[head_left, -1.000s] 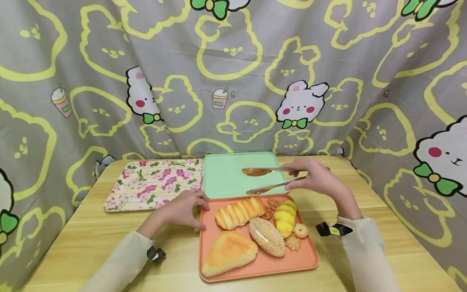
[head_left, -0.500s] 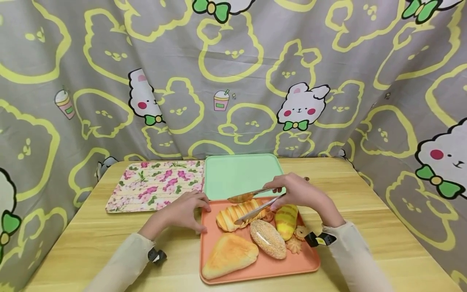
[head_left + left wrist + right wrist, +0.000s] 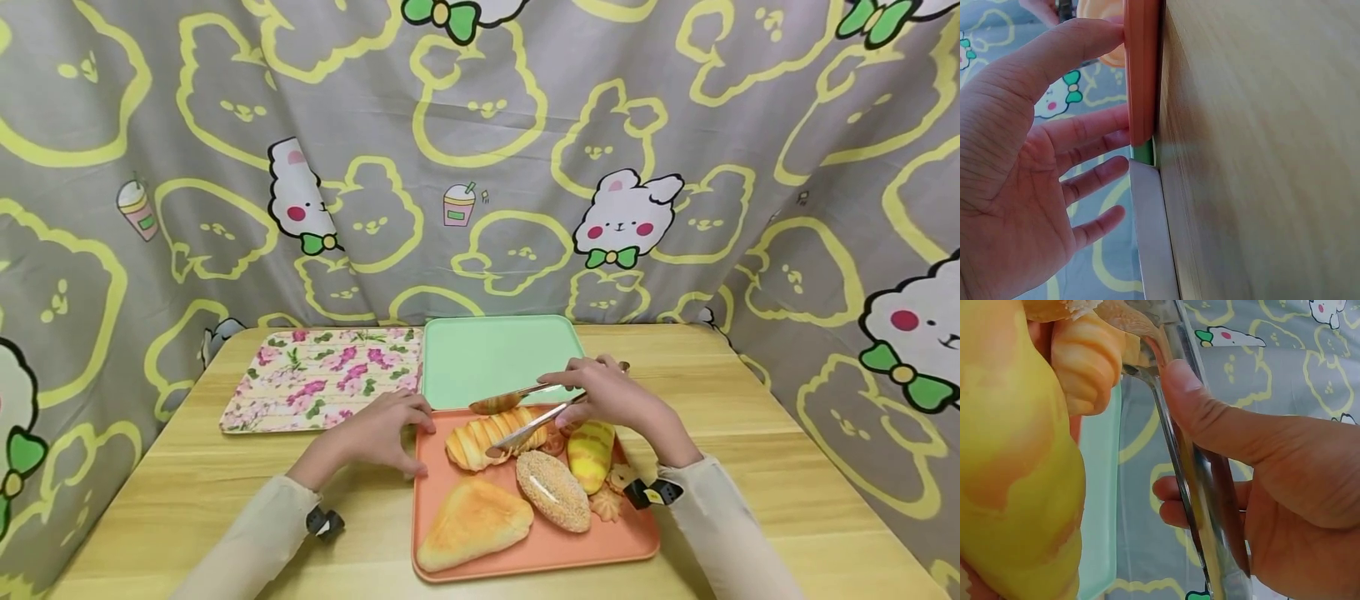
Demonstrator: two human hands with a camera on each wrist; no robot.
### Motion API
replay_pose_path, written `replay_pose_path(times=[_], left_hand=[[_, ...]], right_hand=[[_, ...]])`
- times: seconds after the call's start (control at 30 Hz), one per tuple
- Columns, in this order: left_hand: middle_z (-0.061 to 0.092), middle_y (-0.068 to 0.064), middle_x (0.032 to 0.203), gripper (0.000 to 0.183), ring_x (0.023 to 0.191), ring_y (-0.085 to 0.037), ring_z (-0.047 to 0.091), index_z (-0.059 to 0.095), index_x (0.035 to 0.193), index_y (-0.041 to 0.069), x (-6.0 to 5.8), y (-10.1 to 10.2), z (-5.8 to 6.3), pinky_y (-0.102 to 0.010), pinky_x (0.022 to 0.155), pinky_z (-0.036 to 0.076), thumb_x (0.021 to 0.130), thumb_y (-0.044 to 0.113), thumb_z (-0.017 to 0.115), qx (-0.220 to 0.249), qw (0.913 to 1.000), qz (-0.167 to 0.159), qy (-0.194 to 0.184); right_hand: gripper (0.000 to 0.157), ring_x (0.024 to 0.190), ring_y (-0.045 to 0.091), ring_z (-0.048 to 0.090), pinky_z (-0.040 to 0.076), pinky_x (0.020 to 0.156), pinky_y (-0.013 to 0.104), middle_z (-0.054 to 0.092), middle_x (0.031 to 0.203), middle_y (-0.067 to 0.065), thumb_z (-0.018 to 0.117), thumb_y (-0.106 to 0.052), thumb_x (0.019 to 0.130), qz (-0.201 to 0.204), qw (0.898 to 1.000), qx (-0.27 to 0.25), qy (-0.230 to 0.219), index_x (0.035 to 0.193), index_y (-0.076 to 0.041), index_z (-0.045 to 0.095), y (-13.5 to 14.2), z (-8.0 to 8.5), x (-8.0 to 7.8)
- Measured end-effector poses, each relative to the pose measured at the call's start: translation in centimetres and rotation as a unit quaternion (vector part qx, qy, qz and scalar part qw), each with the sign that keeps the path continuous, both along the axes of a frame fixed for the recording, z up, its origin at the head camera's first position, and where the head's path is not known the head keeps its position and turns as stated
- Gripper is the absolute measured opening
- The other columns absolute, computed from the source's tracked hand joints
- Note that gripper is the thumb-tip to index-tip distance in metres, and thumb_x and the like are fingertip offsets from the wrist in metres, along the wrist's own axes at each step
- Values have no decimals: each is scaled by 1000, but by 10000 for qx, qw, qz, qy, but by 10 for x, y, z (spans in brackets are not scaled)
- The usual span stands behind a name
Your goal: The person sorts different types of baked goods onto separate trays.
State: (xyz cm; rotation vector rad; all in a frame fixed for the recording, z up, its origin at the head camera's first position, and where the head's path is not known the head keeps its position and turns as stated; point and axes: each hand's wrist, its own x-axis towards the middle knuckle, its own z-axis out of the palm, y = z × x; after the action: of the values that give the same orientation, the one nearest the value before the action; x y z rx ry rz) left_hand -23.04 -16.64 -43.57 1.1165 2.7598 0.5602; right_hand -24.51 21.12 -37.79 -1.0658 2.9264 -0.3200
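Observation:
My right hand holds metal food tongs, thumb on one arm and fingers on the other. The spread tong arms lie about the ridged bread roll, one tip at its far side, the other over its near side; whether they touch it I cannot tell. That roll sits at the back of the orange tray. At the tray's left edge, my left hand touches the rim with thumb and fingertips. In the left wrist view its fingers are fairly straight and the palm holds nothing.
Also on the orange tray are a triangular bread, a seeded oval bun, a yellow striped bread and small cookies. Behind stand a green tray and a floral tray. A patterned curtain encloses the wooden table.
My right hand has brought the tongs left and toward me, from over the green tray to the ridged bread roll. The left hand stays at the orange tray's edge.

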Motion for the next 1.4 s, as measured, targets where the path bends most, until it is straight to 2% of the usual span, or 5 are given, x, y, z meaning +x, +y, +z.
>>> replay_pose_path(times=[0.33, 0.7, 0.97, 1.2, 1.4], left_hand=[[65, 1, 122, 53, 118, -23, 55, 76, 112, 15, 1, 1, 1, -52, 105, 42, 72, 48, 88, -8, 10000, -3, -2], [65, 1, 122, 53, 117, -23, 55, 76, 112, 15, 1, 0, 1, -52, 105, 43, 72, 47, 88, 16, 10000, 12, 2], [65, 1, 123, 53, 117, -23, 55, 76, 112, 17, 0, 0, -1, -51, 105, 43, 72, 49, 88, 4, 10000, -23, 36], [64, -3, 126, 53, 121, -26, 55, 76, 112, 16, 1, 0, -1, -53, 107, 41, 71, 48, 88, -3, 10000, 2, -19], [64, 0, 123, 52, 117, -22, 55, 76, 112, 17, 1, 0, -1, -49, 103, 44, 72, 49, 88, 18, 10000, -18, 18]], right_hand=[[61, 71, 10, 40, 24, 72, 34, 51, 77, -8, 80, -44, 79, -193, 9998, 65, 46, 134, -20, 69, -4, -4, 2], [43, 66, 5, 42, 31, 63, 24, 55, 76, -10, 80, -37, 82, 301, 9971, -71, 688, 121, -21, 76, -4, -5, -2], [42, 63, 4, 35, 30, 60, 22, 52, 72, -10, 81, -34, 81, 679, 9934, -394, 831, 120, -20, 76, -3, -6, -5], [46, 61, 3, 33, 29, 58, 21, 51, 72, -11, 82, -35, 80, 555, 9909, -640, 1046, 123, -19, 75, 1, -4, -5], [44, 62, 3, 35, 29, 56, 23, 52, 75, -11, 79, -36, 85, 52, 9895, -910, 1124, 126, -22, 73, 2, 6, -3]])
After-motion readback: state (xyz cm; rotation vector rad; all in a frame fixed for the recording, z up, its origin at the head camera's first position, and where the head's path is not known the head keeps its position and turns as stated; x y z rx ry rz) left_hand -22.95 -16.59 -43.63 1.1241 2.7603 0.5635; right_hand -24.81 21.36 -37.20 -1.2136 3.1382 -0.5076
